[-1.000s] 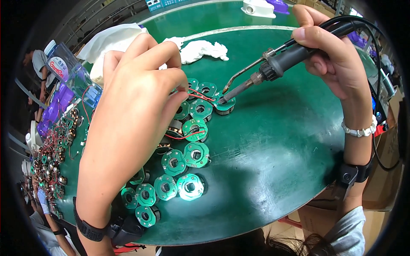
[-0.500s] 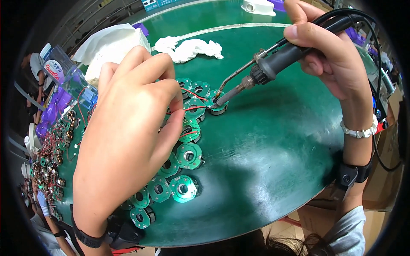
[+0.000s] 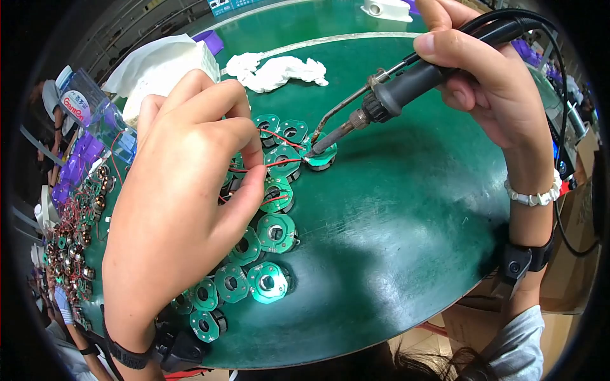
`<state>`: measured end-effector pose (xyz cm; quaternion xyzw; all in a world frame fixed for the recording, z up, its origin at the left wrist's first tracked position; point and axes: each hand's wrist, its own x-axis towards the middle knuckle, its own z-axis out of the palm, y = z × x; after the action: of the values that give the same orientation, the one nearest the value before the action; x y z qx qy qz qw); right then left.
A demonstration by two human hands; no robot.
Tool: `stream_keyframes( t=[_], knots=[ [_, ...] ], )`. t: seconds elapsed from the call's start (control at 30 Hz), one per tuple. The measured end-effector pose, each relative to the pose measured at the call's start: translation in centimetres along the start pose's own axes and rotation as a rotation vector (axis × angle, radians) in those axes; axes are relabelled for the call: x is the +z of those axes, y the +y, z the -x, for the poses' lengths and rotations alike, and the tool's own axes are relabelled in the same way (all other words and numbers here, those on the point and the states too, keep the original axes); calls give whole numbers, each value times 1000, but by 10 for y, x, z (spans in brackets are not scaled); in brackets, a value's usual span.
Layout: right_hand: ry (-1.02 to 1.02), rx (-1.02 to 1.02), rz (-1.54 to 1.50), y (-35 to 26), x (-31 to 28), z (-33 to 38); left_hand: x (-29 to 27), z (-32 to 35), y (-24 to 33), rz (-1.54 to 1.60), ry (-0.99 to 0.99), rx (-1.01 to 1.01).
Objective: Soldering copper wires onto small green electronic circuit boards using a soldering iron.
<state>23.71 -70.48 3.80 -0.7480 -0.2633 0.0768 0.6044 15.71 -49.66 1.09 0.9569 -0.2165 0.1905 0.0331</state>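
Note:
My right hand (image 3: 486, 82) grips a black soldering iron (image 3: 410, 86) with a thin metal tube clamped along it. The iron's tip touches the left edge of a round green circuit board (image 3: 325, 159), at the end of a red wire (image 3: 284, 162). Thumb and forefinger of my left hand (image 3: 181, 197) pinch that wire a short way to the left. Several similar boards with centre holes, such as a bright one (image 3: 268, 283), stand in rows beside and below my left hand. It hides some of them. A second red wire (image 3: 279, 137) runs to the same board.
Crumpled white tissue (image 3: 289, 73) lies beyond the boards, near a white tissue pack (image 3: 168, 66). A clear plastic bottle (image 3: 101, 114) leans at the left, behind a heap of wired copper parts (image 3: 73, 247). The iron's black cable (image 3: 562, 127) loops down at the right.
The boards, my left hand and the iron's tip appear slightly further left in the picture. Both grips stay the same, and the tip remains at the wire's end.

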Motion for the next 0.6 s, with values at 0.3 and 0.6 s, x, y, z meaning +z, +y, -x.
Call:
stream_keyframes(
  t=[0.3, 0.6],
  knots=[
    [64, 128, 81, -9, 5, 0, -2, 1, -1, -11, 11, 1],
    [44, 37, 28, -6, 3, 2, -1, 0, -1, -7, -11, 0]
  ],
)
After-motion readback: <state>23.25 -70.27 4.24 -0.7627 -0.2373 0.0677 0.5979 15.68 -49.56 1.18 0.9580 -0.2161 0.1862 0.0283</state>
